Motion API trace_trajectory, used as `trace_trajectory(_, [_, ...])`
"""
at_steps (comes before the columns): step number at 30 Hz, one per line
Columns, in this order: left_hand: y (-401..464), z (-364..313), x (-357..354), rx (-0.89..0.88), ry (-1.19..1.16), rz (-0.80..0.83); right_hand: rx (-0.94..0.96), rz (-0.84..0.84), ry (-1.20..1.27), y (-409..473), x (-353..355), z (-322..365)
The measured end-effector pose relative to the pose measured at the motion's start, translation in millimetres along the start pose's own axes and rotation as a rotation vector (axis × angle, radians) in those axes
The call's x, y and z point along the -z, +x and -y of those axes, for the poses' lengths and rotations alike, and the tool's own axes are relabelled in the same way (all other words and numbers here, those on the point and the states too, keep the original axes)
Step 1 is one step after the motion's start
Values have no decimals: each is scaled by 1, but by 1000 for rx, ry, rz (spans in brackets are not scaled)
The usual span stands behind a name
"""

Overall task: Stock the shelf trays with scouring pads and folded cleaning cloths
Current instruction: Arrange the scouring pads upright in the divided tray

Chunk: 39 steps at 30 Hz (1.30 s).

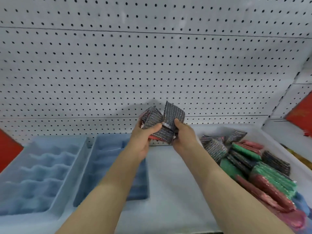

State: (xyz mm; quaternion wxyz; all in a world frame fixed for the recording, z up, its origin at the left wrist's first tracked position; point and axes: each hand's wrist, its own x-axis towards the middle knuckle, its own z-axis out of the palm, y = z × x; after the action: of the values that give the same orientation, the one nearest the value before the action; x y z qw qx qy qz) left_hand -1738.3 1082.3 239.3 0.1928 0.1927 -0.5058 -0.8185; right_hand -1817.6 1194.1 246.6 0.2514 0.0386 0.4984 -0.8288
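Scouring pads, bundle held at shelf
Left hand point(143, 137) and right hand point(184, 134) grip grey scouring pads point(162, 122) before pegboard point(152, 65); blue trays point(50, 169) left, bin of mixed pads point(249, 159) right.

Pads in hands point(162, 123), frame centre: dark grey, silver glittery weave, red backing showing. Pile at lower right point(256, 166): green, dull red, grey-silver. 2 trays at lower left point(50, 168): pale blue. Pegboard point(135, 65) across top: white, black dot grid. Red panels point(300, 112) at side edges.

Red sign point(302, 114) cut by right edge (lettering blurred, unreadable)
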Motion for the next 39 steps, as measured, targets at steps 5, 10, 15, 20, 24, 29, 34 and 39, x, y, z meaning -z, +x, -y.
trace_trajectory(5, [-6,-27,84,14,-10,-154,-131,10,28,-20,-64,-68])
trace_trajectory(10, [-14,-45,145,11,57,-212,-221,48,18,-28,-104,-119])
trace_trajectory(15, [-24,-58,203,58,-96,-455,-191,-42,-91,-15,-113,-126])
trace_trajectory(20, [-25,-64,241,105,-171,-507,-36,-54,-319,-3,-124,-142])
trace_trajectory(24, [-33,-65,252,211,-195,-518,208,-31,-809,18,-126,-155])
trace_trajectory(29, [-40,-63,249,239,-193,-549,328,147,-1337,33,-127,-156])
trace_trajectory(34, [-43,-60,239,197,-173,-561,361,305,-1651,48,-107,-144])
trace_trajectory(39, [-43,-58,221,197,-170,-537,337,290,-1721,58,-98,-123])
